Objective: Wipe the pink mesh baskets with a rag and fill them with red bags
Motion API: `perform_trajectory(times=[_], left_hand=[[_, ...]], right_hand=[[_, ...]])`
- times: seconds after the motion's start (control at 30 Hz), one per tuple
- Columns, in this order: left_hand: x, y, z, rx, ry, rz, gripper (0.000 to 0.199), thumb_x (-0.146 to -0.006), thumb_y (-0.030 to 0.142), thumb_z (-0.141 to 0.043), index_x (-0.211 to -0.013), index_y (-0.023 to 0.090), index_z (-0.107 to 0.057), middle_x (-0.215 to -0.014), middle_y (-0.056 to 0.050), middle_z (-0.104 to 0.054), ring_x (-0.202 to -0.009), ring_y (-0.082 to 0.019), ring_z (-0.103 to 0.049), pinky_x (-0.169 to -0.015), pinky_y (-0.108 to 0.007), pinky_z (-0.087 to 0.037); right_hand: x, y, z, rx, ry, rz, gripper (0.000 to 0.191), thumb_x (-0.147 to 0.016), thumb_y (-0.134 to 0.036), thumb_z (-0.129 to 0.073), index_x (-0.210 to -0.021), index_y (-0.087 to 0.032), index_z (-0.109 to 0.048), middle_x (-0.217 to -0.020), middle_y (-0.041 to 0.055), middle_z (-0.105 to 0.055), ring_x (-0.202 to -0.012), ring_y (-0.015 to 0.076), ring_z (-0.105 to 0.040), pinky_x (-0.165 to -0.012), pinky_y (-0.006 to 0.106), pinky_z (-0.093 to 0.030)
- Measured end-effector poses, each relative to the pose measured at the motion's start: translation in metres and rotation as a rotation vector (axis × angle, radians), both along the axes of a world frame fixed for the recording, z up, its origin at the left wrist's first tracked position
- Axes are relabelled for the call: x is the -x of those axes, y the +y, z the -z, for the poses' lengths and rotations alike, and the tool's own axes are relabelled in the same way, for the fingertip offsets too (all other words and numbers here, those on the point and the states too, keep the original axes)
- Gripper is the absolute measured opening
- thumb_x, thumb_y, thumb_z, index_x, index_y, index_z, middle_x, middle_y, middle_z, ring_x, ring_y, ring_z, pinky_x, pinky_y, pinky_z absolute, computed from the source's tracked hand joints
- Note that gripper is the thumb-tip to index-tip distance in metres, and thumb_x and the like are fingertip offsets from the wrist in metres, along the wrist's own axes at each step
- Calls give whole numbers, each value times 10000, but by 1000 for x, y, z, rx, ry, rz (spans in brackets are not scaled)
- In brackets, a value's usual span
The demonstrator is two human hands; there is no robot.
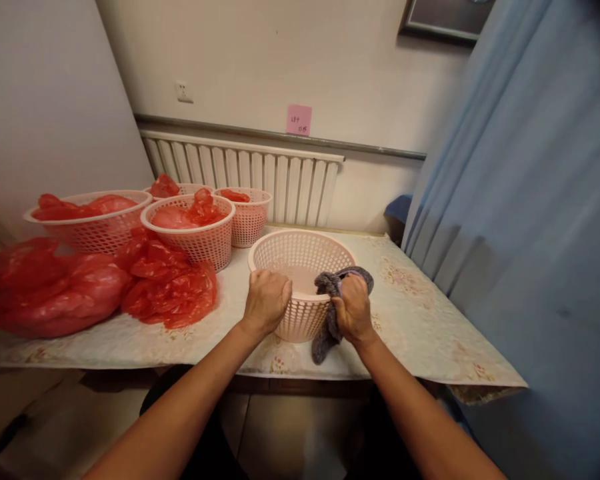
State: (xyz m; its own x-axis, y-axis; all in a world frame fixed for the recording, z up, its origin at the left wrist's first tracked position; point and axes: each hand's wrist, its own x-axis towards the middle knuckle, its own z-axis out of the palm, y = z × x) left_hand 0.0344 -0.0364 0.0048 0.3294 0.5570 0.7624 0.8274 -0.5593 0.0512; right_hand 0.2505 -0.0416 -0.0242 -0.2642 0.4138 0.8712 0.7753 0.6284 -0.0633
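A pale pink plastic basket (303, 320) with lattice walls stands on the table in front of me, slightly tilted. My left hand (269, 300) is closed over the near left part of its rim. At the right side of the rim, my right hand (354, 308) is closed around a dark grey cloth (325, 337). Part of that cloth lies over the rim, and an end hangs down outside the wall. The fingertips of both hands are hidden.
Several similar baskets with red plastic bags, one a nearer basket (200, 247), stand at the left. Red plastic bags (170, 283) lie before them on the flowered tablecloth (410, 320). A radiator (295, 190) runs behind; a blue curtain (520, 200) hangs at the right.
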Motion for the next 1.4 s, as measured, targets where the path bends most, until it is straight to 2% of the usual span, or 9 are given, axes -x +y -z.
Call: perform_trajectory(times=[0.2,0.43,0.57,0.77,0.87,1.0,1.1,1.2,1.4], left_hand=[[-22,-24,6,-35,71,-3,258,-925,222,-410,-704,193,-539,-696,-47,-589,-749,-214,-498,-792,-401,-328],[-13,-6,5,-26,57,41,317,-947,262,-382,-674,195,-528,-675,-37,-594,-725,-198,-491,-775,-388,-314],[-8,-1,4,-12,74,89,339,-953,335,-382,-673,196,-512,-682,-35,-598,-725,-200,-489,-774,-390,-311],[17,-3,3,57,145,139,235,-862,390,-558,-726,202,-519,-747,-44,-611,-765,-218,-510,-733,-370,-315],[34,-2,3,82,58,31,233,-853,326,-556,-666,205,-490,-696,-35,-584,-737,-211,-507,-717,-354,-319],[45,5,4,192,-376,-230,321,-838,384,-558,-599,210,-433,-622,-8,-518,-661,-189,-475,-625,-310,-297],[36,7,11,381,-766,-273,353,-827,439,-548,-593,208,-416,-565,37,-443,-567,-143,-420,-551,-269,-272],[14,3,27,585,-997,-160,350,-849,439,-481,-599,209,-399,-537,59,-384,-517,-118,-385,-507,-243,-274],[-34,-25,55,814,-875,59,246,-842,384,-470,-675,202,-471,-604,35,-487,-580,-137,-488,-548,-242,-354]], right_hand=[[49,-32,-7,55,-101,178,336,-956,-341,-333,-718,-195,-520,-731,62,-524,-763,212,-436,-761,384,-333],[-7,-3,-6,107,-62,-61,378,-968,-392,-283,-780,-196,-545,-767,42,-535,-812,197,-481,-903,416,-361],[-47,25,-2,245,237,-110,337,-943,-423,-348,-892,-196,-593,-900,49,-600,-920,201,-532,-965,421,-366],[-81,56,-14,353,866,61,398,-855,-515,-455,-745,-165,-607,-708,-20,-580,-716,137,-497,-789,308,-438],[-92,61,-10,328,1348,-8,407,-854,-518,-450,-865,-148,-620,-778,-14,-621,-726,123,-553,-773,296,-475],[-101,56,3,369,1744,-23,379,-854,-516,-492,-921,-157,-594,-797,6,-650,-712,139,-621,-710,311,-536],[-103,49,1,364,1766,8,374,-858,-512,-504,-888,-152,-600,-791,17,-653,-703,143,-629,-695,309,-549],[-97,40,-18,330,1697,3,376,-879,-495,-474,-907,-149,-618,-809,16,-651,-704,137,-624,-695,297,-541],[-63,-1,-71,135,1202,61,394,-909,-502,-415,-844,-163,-606,-758,-9,-582,-688,116,-526,-670,262,-450]])
